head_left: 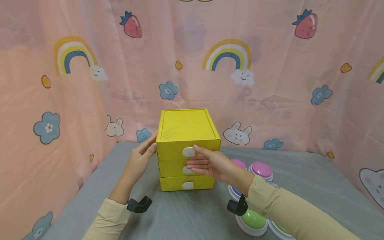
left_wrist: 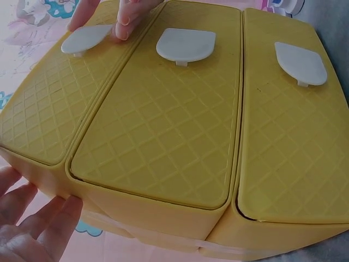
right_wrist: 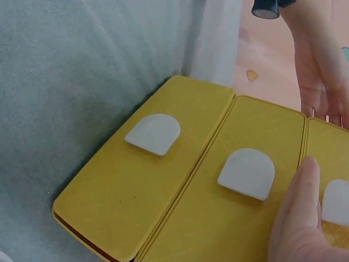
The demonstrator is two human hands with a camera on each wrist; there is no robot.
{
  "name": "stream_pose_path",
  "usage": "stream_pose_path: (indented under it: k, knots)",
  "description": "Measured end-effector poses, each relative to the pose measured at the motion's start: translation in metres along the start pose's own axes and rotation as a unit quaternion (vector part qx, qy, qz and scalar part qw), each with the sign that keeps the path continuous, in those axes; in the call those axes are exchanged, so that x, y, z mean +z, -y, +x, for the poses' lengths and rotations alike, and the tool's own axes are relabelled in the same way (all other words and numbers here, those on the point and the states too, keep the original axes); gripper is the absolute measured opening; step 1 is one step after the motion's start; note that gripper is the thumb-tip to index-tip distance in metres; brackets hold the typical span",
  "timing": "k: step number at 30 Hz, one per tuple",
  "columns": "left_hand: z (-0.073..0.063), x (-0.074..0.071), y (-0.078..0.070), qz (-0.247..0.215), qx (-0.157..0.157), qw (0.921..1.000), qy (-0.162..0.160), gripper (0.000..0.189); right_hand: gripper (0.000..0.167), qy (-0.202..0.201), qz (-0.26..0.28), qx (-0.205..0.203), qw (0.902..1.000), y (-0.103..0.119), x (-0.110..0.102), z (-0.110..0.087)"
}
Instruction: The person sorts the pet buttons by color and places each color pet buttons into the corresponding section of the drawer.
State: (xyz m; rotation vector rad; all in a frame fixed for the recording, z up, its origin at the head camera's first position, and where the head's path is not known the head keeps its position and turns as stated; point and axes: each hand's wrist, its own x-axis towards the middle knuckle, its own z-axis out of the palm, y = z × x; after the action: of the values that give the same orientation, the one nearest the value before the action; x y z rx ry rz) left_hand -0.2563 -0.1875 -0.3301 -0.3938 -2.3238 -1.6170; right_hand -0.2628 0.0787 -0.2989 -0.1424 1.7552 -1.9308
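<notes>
Yellow unit (head_left: 188,124) sits mid-table (head_left: 177,215); its 3 drawers (left_wrist: 158,131) look shut or nearly so. R grip (head_left: 211,163) is at the top knob (head_left: 189,152): straight fingers just below it, thumb by its edge, no clear pinch. L grip (head_left: 143,155) is uncurled too, fingertips on the unit's L side. Domes (head_left: 261,169), pink, blue & green w/ white bases, are R of the unit, some under the R sleeve (head_left: 288,203). Curtain (head_left: 192,20) behind.

Risks, my guess: a hard tug on the knob could drag or tip the unit if L fingers only rest on it; an off-centre pull might jam a drawer; thumb could slip off the flat knob; a low R forearm could knock domes.

Hard to see: drawer contents, unit's back; mid knob (left_wrist: 186,45) partly behind R fingers in head view; top knob cut off in R wrist view; dome count unclear, forearm in the way.
</notes>
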Motion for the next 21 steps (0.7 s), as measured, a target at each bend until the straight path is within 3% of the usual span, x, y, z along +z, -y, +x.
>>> stream_pose_path:
  k: [21]
  knots:
    - [0.001, -0.001, 0.0005, -0.045, -0.006, 0.9988, 0.017, 0.051, 0.061, -0.013, 0.022, -0.003, 0.9997, 0.0011, 0.0029, -0.0014]
